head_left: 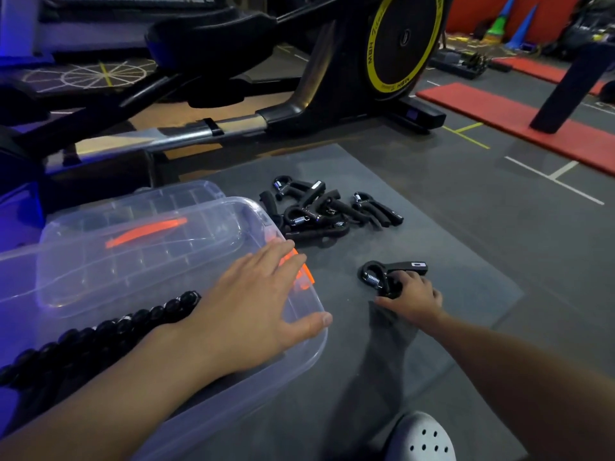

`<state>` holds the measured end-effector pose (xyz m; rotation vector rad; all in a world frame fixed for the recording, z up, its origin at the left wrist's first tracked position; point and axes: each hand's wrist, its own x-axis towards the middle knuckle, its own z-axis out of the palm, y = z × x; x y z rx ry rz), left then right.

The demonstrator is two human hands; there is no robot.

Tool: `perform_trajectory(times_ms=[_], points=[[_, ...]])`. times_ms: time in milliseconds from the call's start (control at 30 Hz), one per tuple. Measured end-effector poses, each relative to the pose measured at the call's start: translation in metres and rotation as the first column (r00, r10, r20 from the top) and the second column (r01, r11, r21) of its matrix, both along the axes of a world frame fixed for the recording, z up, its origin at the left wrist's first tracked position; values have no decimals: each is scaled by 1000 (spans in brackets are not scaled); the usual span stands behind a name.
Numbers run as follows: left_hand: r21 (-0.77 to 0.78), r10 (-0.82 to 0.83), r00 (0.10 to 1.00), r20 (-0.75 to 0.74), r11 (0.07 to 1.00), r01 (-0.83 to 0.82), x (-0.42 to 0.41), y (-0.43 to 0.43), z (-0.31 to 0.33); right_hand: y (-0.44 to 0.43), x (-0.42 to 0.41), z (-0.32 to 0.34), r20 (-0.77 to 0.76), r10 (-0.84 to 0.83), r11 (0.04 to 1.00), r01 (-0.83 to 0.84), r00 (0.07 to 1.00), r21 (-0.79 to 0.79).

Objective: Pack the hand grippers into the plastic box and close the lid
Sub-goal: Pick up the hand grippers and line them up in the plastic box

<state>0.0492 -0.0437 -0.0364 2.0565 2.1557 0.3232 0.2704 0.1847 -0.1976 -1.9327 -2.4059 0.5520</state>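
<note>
My left hand (253, 307) lies flat and spread on the lid (139, 261) of the plastic box (266, 387), holding nothing. My right hand (412, 299) curls its fingers round the lower handle of one hand gripper (382, 272) on the mat (466, 227), just right of the box; the pile (319, 211) of others lies farther off. The lid looks to be over the box, so I risk bringing the gripper against a covered opening unless the left hand lifts it first, and held by one handle, the sprung gripper could twist loose.
</note>
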Motion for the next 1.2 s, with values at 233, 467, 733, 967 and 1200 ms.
perform_trajectory(times_ms=[233,467,733,967,1200], points=[[-26,-5,1000,-5,1000,5,0,-1,0,-25,-6,2,45,153,988,-153,987,-11],[-18,-13,1000,0,1000,14,0,-1,-2,-36,-7,3,127,168,986,-168,978,-13],[-40,-16,1000,-12,999,15,-2,0,-3,-38,-13,9,-45,138,989,-140,989,-43],[-54,-44,998,-47,998,42,-10,-2,4,-41,-31,27,-415,4,994,-49,910,-100],[-12,-8,999,50,1000,9,-16,-8,22,-47,-58,83,-765,-172,976,-1,621,-220]])
